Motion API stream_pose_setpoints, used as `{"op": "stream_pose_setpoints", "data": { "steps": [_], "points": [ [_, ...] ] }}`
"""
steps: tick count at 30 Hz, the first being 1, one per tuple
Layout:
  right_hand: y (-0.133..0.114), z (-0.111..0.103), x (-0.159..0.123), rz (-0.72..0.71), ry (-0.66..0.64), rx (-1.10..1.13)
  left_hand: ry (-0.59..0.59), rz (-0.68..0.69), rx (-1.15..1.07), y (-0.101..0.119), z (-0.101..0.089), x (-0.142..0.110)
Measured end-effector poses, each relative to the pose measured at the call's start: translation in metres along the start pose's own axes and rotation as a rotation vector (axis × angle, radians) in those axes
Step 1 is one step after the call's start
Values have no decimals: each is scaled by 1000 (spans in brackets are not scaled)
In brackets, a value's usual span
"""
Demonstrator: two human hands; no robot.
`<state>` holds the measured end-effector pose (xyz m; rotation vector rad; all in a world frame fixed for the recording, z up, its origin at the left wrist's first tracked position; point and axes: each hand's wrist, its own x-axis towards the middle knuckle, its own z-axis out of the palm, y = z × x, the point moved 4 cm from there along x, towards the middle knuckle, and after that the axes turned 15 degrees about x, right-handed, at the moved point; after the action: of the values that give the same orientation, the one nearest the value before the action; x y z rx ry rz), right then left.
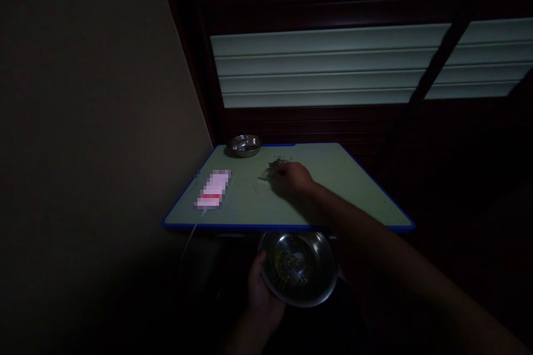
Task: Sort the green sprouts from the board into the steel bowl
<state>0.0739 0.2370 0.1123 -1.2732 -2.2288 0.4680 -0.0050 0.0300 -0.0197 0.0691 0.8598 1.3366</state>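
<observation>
My left hand (263, 291) grips the left rim of a steel bowl (327, 280), thumb over the edge, below the table's front edge. Small yellow-green bits (293, 260) lie in the bottom of that bowl. Over the table, my right hand (295, 176) is closed with its fingertips down at a small heap of dark green bits (277, 164). A thin pale edge shows by those fingertips, but the dim light hides what they hold, if anything. Left of the hand, a faint whitish patch (261, 188) marks the tabletop.
The pale green table (350, 199) has a blue rim. A second, shallow steel bowl (245, 146) stands at its back left corner. A phone (214, 188) with a lit, blurred screen lies at the left, its white cable (190, 237) hanging over the front edge. Walls stand behind and left.
</observation>
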Motion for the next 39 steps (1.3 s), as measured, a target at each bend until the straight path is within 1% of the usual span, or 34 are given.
{"op": "stream_pose_setpoints", "data": {
  "steps": [3,6,11,13,16,19,24,28,31,35,39],
  "points": [
    [-1,1,3,34,-4,-65,9,15,6,0,-1,0],
    [-1,0,4,0,-34,-95,1,19,12,0,-2,1],
    [8,-9,-1,-51,-83,-99,-17,54,-3,-1,-4,3],
    [13,-13,-4,-52,-77,-95,-11,56,-3,-1,-5,4],
    [15,-17,-5,-31,-33,-85,-21,43,7,0,-5,4],
    [11,-15,-3,-46,-21,-101,-36,34,7,0,-3,3],
    [0,-4,5,-57,-64,-138,11,19,-11,-1,-3,4],
    [-6,-1,7,-107,-84,-154,2,5,-7,-3,-4,4],
    [-5,-5,5,-133,-92,-167,-10,-5,13,-3,-5,3],
    [3,-14,-1,-140,-108,-191,-54,44,17,-1,-5,4],
    [11,-21,-7,-124,-131,-197,-18,39,45,-2,-7,7]
  ]
}}
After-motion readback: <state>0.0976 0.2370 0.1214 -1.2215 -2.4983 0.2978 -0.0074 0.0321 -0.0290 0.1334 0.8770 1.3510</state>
